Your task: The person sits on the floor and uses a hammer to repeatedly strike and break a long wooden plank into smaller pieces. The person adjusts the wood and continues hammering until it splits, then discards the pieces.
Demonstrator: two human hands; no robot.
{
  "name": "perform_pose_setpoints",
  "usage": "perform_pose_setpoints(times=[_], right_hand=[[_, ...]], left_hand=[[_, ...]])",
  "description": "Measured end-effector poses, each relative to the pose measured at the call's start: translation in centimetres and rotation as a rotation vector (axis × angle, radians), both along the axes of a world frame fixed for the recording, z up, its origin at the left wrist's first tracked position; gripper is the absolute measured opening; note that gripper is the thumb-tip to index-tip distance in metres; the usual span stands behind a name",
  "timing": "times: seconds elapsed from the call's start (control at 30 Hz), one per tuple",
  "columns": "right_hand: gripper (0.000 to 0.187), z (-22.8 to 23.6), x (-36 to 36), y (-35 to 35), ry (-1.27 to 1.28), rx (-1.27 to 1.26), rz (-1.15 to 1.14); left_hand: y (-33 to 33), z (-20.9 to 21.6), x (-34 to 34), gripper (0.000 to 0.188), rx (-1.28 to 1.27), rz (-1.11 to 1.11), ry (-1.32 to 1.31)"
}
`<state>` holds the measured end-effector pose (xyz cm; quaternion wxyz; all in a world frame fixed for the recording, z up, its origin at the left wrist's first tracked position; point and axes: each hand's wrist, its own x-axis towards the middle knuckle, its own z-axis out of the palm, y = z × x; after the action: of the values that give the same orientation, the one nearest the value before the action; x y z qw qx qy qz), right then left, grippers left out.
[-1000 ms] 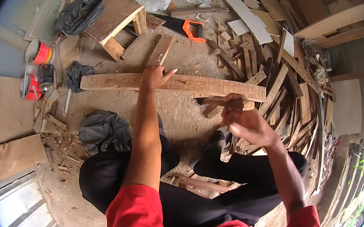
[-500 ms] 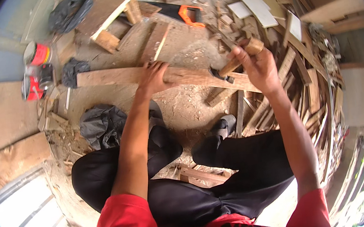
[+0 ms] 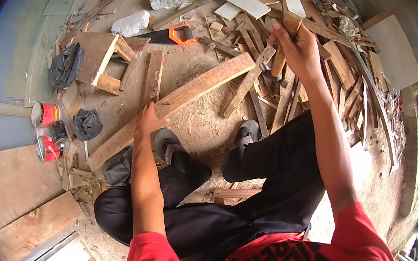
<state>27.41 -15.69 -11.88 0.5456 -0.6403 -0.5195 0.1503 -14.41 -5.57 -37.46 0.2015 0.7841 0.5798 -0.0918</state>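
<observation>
My left hand (image 3: 148,119) is closed round the middle of a long wooden board (image 3: 208,83). The board lies at a slant, its right end farther off and its left end close to my left foot. A shorter plank (image 3: 155,73) runs away from me just beyond my left hand. In my right hand (image 3: 300,47), closed round the wooden handle, is a hammer (image 3: 278,63). Its dark head hangs beside a wood offcut, to the right of the board's end and apart from it.
A handsaw with an orange handle (image 3: 181,35) lies on the far floor. Scrap wood (image 3: 289,96) is heaped on the right. At the left are a low wooden stool (image 3: 96,58), red cans (image 3: 45,114) and black plastic bags (image 3: 86,124). My feet stand just nearer than the board.
The board has turned, its right end swinging away from me and its left end coming nearer. The hammer head, at the board before, is now off it to the right. The view has shifted too.
</observation>
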Motion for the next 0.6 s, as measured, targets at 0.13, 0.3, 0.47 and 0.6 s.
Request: perform_pose_setpoints(times=[0.13, 0.3, 0.47, 0.6], right_hand=[[0.026, -0.5, 0.2, 0.4, 0.207, 0.043, 0.054], [0.023, -0.8, -1.3, 0.7, 0.116, -0.005, 0.125], [0.026, 0.4, -4.0, 1.1, 0.013, -0.05, 0.187], [0.026, -1.2, -5.2, 1.1, 0.015, -0.139, 0.242]], left_hand=[[-1.1, -2.0, 0.1, 0.095, 0.015, 0.05, -0.069], [-1.5, -0.6, 1.0, 0.082, -0.01, 0.05, -0.091], [-0.5, -3.1, 1.1, 0.082, 0.075, 0.007, -0.139], [-1.1, -3.0, 1.8, 0.085, 0.136, -0.034, -0.077]])
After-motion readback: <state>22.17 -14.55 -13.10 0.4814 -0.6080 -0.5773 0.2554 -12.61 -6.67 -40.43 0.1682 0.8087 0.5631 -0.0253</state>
